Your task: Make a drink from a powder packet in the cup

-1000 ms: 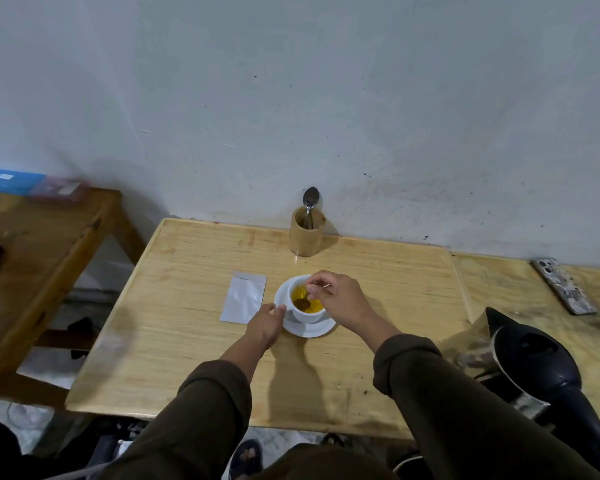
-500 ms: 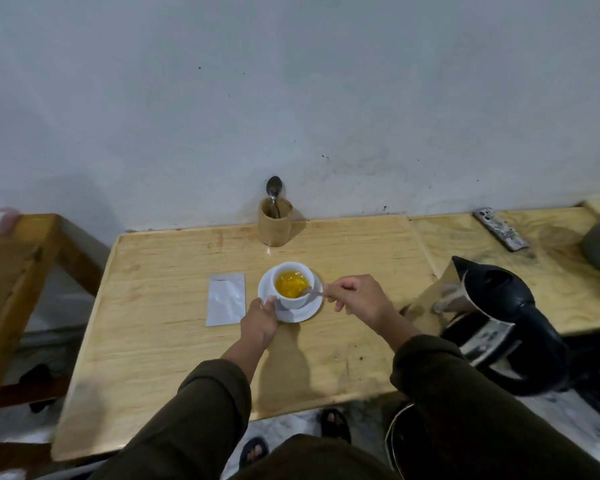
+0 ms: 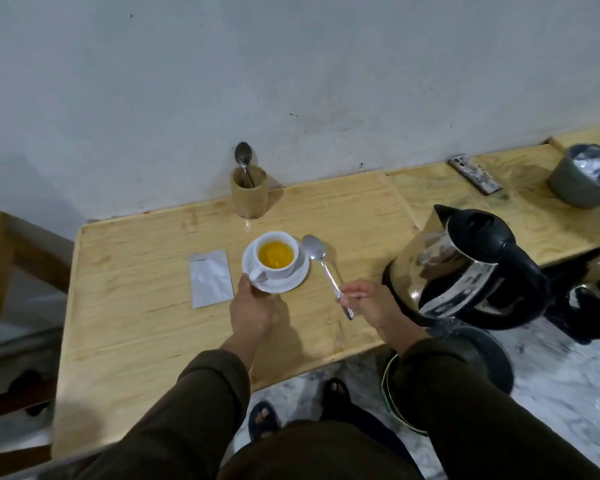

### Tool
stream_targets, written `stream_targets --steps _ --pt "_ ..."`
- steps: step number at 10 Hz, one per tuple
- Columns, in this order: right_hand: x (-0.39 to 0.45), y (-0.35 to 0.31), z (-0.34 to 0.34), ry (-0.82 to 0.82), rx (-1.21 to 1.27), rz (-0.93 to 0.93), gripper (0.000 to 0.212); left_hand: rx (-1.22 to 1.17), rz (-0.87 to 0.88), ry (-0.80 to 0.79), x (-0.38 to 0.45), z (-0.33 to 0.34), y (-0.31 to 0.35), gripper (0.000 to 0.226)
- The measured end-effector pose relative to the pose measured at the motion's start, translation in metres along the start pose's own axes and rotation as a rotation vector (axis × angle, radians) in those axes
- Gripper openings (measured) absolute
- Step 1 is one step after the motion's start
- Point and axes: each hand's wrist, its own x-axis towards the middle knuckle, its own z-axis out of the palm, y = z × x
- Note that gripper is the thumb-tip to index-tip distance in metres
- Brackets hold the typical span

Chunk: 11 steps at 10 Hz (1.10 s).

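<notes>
Right hand point(image 3: 362, 301) pinches the slim steel teaspoon point(image 3: 326, 271) clear while my left hand point(image 3: 252, 308), fingers curled, steadies the white saucer point(image 3: 297, 280).

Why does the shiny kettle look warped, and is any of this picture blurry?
Head view: the kettle has a mirror-like steel body that reflects the wooden table, and the wide-angle lens bends the edges; the floor at lower right is smeared; the cup and the spoon in the right hand stay fairly sharp under dim, even light.
</notes>
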Motion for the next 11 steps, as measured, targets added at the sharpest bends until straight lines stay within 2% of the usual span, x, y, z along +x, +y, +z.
stream_targets --steps 2,3,4,7,8,9,10,11 --pt "0.04 0.002 0.008 0.138 0.061 0.141 0.025 -0.043 -0.026 0.096 -0.003 0.008 0.006 0.066" --pt "0.054 -0.003 0.012 0.162 -0.004 0.184 0.026 -0.071 -0.08 0.123 -0.002 0.013 0.009 0.07" --pt "0.066 -0.008 0.015 0.145 -0.075 0.204 0.018 -0.087 -0.128 0.16 -0.002 0.016 0.012 0.067" --pt "0.083 0.001 0.017 0.106 -0.265 0.149 0.019 -0.054 -0.134 0.211 -0.006 0.023 0.017 0.061" --pt "0.085 0.0 0.016 0.072 -0.336 0.127 0.025 -0.052 -0.133 0.21 -0.007 0.025 0.018 0.06" --pt "0.085 -0.005 0.015 0.058 -0.438 0.094 0.011 -0.037 -0.119 0.199 -0.009 0.027 0.02 0.062" --pt "0.084 -0.005 0.015 0.029 -0.519 0.088 0.031 -0.033 -0.113 0.175 -0.008 0.025 0.018 0.062" --pt "0.078 -0.009 0.016 0.056 -0.486 0.076 0.028 -0.015 -0.081 0.16 -0.008 0.022 0.017 0.055"
